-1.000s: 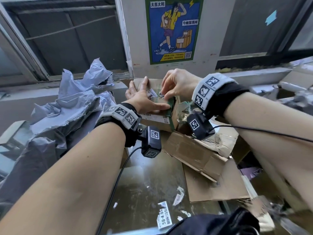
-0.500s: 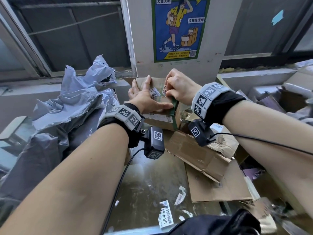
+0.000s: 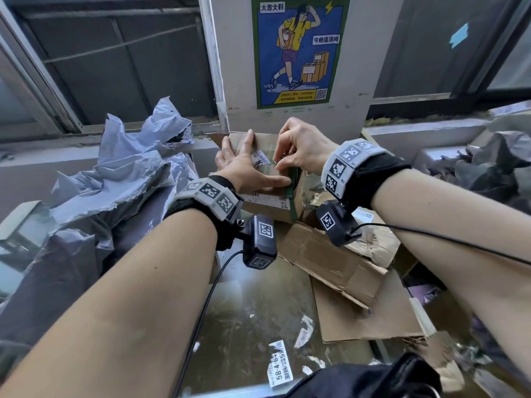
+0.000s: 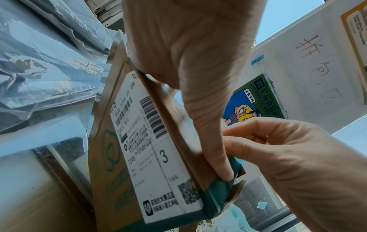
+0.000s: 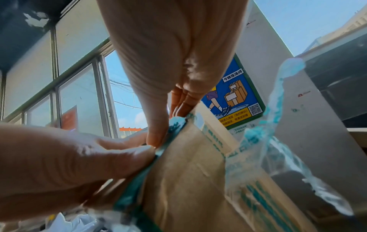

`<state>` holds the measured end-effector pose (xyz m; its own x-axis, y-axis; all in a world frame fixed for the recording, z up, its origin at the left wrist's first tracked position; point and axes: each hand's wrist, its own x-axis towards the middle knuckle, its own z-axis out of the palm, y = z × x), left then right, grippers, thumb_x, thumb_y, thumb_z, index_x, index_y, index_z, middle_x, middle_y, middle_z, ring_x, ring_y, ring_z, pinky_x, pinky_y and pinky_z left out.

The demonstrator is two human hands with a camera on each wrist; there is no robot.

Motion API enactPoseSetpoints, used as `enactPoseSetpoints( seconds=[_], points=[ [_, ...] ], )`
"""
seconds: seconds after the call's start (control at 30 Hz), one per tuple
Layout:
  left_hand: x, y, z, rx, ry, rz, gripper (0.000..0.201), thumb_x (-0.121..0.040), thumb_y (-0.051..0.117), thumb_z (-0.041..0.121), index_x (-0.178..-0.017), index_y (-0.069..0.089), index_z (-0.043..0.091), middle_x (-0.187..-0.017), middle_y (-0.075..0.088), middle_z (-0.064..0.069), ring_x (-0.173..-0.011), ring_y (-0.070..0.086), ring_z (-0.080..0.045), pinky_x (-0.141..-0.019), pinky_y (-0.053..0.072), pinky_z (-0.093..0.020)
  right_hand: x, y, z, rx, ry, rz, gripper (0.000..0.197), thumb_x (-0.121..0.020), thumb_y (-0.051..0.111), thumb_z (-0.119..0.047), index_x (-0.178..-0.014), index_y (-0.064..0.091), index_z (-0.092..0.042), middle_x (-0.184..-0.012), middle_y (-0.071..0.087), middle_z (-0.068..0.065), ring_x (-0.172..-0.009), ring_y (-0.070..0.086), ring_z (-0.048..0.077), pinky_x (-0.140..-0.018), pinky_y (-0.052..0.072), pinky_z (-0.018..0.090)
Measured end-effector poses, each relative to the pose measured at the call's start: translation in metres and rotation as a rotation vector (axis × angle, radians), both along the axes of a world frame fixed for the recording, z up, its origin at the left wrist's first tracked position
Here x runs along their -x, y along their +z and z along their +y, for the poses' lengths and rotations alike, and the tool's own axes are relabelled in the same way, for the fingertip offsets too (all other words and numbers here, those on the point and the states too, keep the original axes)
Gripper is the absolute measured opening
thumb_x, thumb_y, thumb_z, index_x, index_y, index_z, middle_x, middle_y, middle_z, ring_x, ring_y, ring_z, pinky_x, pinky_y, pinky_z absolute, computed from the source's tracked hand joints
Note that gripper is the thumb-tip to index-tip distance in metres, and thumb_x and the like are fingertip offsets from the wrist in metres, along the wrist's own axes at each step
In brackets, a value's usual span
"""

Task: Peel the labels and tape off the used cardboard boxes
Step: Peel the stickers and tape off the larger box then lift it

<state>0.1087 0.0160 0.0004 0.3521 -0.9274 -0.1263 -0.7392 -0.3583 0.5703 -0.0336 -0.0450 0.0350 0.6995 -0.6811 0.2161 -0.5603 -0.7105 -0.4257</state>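
Right hand [image 3: 301,147] has lifted, pinching green tape [image 3: 290,193] (box [image 3: 267,208] edge); left hand [image 3: 247,170] presses flat.

Brown cardboard box [image 3: 267,179] upright on the tabletop; white barcode label [image 4: 151,150] on its near side, dark green tape [image 3: 291,193] along its right corner edge.

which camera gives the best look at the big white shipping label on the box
The left wrist view: the shipping label fills the box's side, barcode and "3" readable. The head view shows only a thin strip below the left hand. The right wrist view shows none.
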Motion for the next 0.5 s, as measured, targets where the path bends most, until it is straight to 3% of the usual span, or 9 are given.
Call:
enactPoseSetpoints(
  seconds=[0.17,0.33,0.5],
  points=[
    [-0.003,-0.003,0.003,0.009,0.001,0.002,0.128,-0.055,0.079,0.068,-0.149,-0.005,0.047,-0.157,-0.024,-0.002,-0.145,-0.015,-0.03,-0.119,0.004,-0.05,-0.002,-0.001,0.0,0.05,0.023,0.003,0.008,-0.076,0.077,-0.012,-0.08,0.073,-0.006,-0.105,0.05,0.004,-0.088,0.049,0.012,-0.076,0.041,0.021],
    [-0.003,-0.006,0.004,0.022,0.003,-0.005,0.128,-0.054,0.079,0.068,-0.148,-0.005,0.048,-0.157,-0.022,-0.002,-0.145,-0.013,-0.029,-0.118,0.006,-0.053,-0.005,-0.006,0.006,0.23,0.079,0.145,0.016,-0.088,0.064,-0.013,-0.09,0.064,0.003,-0.114,0.05,0.015,-0.104,0.048,0.025,-0.089,0.04,0.028],
    [-0.001,-0.006,0.004,0.027,0.01,-0.022,0.126,-0.055,0.077,0.07,-0.148,-0.004,0.048,-0.157,-0.021,-0.002,-0.145,-0.013,-0.028,-0.118,0.007,-0.055,-0.006,-0.021,0.005,0.258,-0.015,0.057,0.02,-0.091,0.06,-0.012,-0.097,0.062,0.006,-0.117,0.049,0.018,-0.107,0.048,0.029,-0.096,0.037,0.029]
  ],
)
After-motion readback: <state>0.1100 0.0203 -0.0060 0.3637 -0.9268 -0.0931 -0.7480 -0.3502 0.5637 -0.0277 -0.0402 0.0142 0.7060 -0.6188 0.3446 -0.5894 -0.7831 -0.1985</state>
